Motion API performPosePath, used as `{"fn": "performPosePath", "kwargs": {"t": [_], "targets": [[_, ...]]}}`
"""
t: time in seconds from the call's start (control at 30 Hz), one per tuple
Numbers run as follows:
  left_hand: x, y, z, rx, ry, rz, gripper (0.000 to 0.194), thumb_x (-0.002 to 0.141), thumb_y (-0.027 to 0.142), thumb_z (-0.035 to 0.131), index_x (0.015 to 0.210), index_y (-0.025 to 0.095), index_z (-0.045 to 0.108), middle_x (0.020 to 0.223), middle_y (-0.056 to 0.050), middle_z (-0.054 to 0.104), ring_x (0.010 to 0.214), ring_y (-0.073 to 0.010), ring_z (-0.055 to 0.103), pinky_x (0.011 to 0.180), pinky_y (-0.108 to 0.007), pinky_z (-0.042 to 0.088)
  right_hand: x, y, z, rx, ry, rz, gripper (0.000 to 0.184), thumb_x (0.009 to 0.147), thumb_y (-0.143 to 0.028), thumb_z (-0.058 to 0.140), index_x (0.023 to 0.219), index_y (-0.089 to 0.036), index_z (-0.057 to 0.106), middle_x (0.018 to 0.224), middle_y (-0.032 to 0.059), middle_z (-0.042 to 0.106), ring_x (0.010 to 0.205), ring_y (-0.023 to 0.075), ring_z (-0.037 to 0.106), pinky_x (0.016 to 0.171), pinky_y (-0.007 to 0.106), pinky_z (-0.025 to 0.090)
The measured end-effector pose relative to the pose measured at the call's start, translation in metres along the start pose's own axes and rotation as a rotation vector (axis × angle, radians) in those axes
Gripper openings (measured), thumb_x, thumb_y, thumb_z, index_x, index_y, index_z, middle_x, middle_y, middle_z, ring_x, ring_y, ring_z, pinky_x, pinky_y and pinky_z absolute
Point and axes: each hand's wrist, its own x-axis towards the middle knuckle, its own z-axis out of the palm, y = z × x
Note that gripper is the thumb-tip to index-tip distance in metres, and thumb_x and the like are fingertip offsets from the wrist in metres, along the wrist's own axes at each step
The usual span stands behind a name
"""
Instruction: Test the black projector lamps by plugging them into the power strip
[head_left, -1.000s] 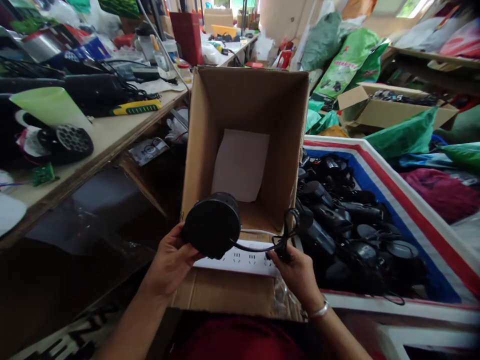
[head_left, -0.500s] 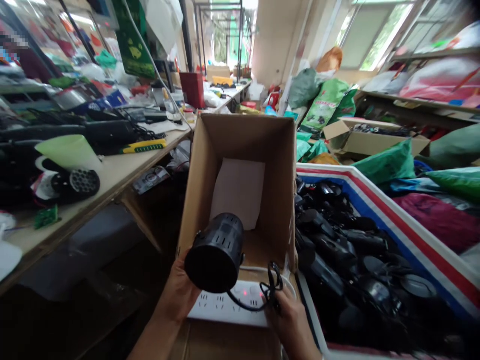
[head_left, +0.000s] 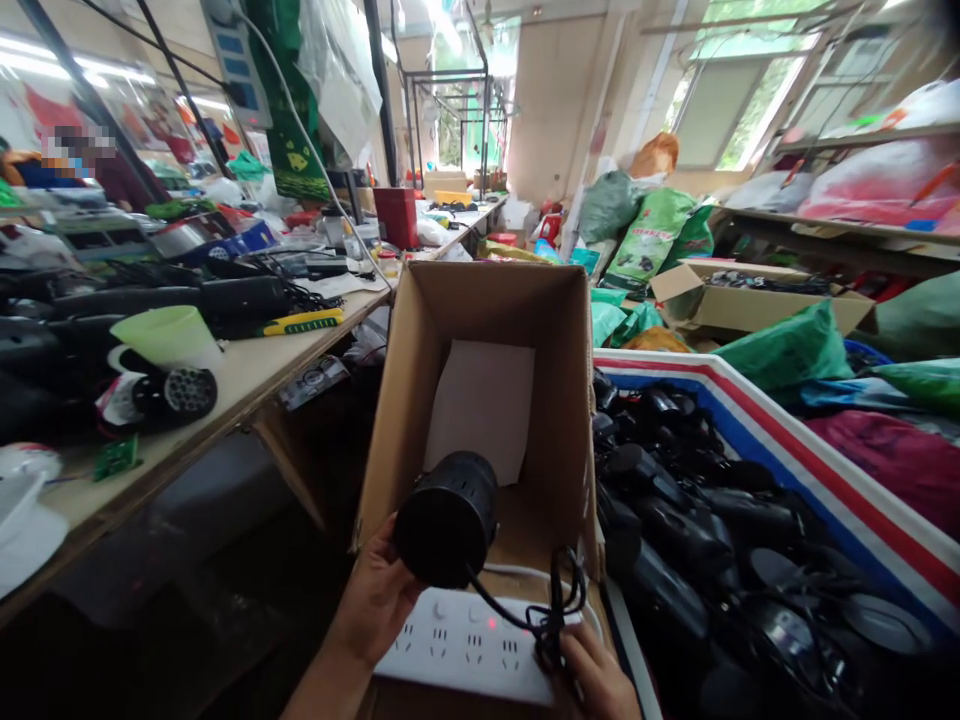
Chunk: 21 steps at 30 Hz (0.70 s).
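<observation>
My left hand [head_left: 373,602] grips a black cylindrical lamp housing [head_left: 448,520] with slotted vents, holding it up in front of the box. My right hand [head_left: 592,678] is shut on a tangled black power cable [head_left: 559,610] that runs from the lamp. Just below, a white multi-socket power strip [head_left: 457,645] lies under both hands, with a small red light glowing. Whether a plug sits in the strip is hidden by my right hand.
An open cardboard box [head_left: 551,400] with a white sheet [head_left: 480,410] inside stands ahead. To the right, a striped bin [head_left: 750,425] holds several black lamps. A cluttered workbench [head_left: 247,395] runs along the left, and bags and boxes lie beyond.
The view has tilted upward, so the hands, box and strip sit lower in the frame. The lamp has turned in my left hand, with more of its vented side showing.
</observation>
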Motion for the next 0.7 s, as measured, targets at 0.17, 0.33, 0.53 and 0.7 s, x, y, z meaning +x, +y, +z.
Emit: {"fn": "performPosePath", "kwargs": {"t": [0.17, 0.33, 0.53, 0.7], "targets": [[-0.003, 0.002, 0.003, 0.017, -0.028, -0.006, 0.051, 0.048, 0.037, 0.086, 0.093, 0.021, 0.068, 0.088, -0.004, 0.073, 0.092, -0.0263, 0.065, 0.085, -0.036, 0.053, 0.016, -0.017, -0.021, 0.094, -0.155, 0.129, 0.013, 0.084, -0.022, 0.050, 0.082, -0.022, 0.063, 0.078, 0.0052, 0.060, 0.069, 0.0191, 0.059, 0.060, 0.026, 0.047], [-0.004, -0.001, 0.001, 0.027, -0.024, -0.041, 0.046, 0.042, 0.030, 0.089, 0.082, 0.018, 0.069, 0.078, -0.001, 0.073, 0.073, -0.0203, 0.068, 0.072, -0.031, 0.058, 0.028, -0.028, -0.030, 0.310, -0.211, 0.302, 0.011, 0.078, -0.024, 0.056, 0.071, -0.019, 0.063, 0.075, 0.0055, 0.059, 0.073, 0.0210, 0.055, 0.066, 0.030, 0.043], [-0.015, 0.002, 0.002, 0.053, -0.015, -0.099, 0.040, 0.047, 0.017, 0.086, 0.082, 0.019, 0.065, 0.072, 0.003, 0.070, 0.062, -0.0138, 0.065, 0.055, -0.024, 0.057, 0.029, -0.026, -0.028, 0.386, -0.179, 0.368, 0.009, 0.074, -0.026, 0.062, 0.068, -0.018, 0.063, 0.070, 0.0031, 0.059, 0.068, 0.0192, 0.054, 0.062, 0.029, 0.042], [-0.021, -0.001, 0.001, 0.103, 0.017, -0.132, 0.040, 0.050, 0.015, 0.083, 0.083, 0.020, 0.062, 0.073, 0.003, 0.068, 0.066, -0.0173, 0.066, 0.058, -0.031, 0.058, 0.031, -0.032, -0.031, 0.415, -0.149, 0.358, 0.008, 0.074, -0.026, 0.064, 0.071, -0.019, 0.063, 0.073, 0.0023, 0.060, 0.072, 0.0191, 0.054, 0.067, 0.031, 0.042]]}}
